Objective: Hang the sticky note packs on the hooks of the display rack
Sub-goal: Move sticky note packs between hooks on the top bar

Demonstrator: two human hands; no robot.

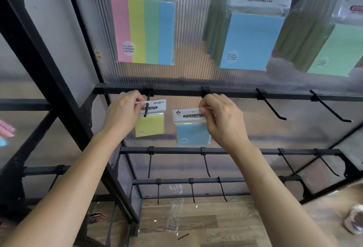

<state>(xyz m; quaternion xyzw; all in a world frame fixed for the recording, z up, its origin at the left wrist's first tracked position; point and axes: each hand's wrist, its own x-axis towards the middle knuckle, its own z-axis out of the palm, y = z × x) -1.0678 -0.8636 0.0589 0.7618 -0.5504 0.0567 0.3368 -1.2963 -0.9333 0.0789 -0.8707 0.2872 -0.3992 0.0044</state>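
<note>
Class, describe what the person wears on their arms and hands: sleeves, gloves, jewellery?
Nothing worn shows. The left forearm and right forearm are bare to the picture's edge, no sleeve in view. The left hand and right hand show no glove, ring, watch or bracelet.

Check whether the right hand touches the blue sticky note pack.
Touching. The head view shows the right hand pinching the top of the blue sticky note pack.

Black display rack (176,91), crossbars fitted with hooks. Top row carries three large hanging packs: four-colour striped pack (144,28), blue pack (251,38), green pack (337,46). Next crossbar down: small yellow pack (150,126) threaded on leftmost hook (146,110). Wood floor (225,223) below bears a clear plastic wrapper (174,217).
</note>
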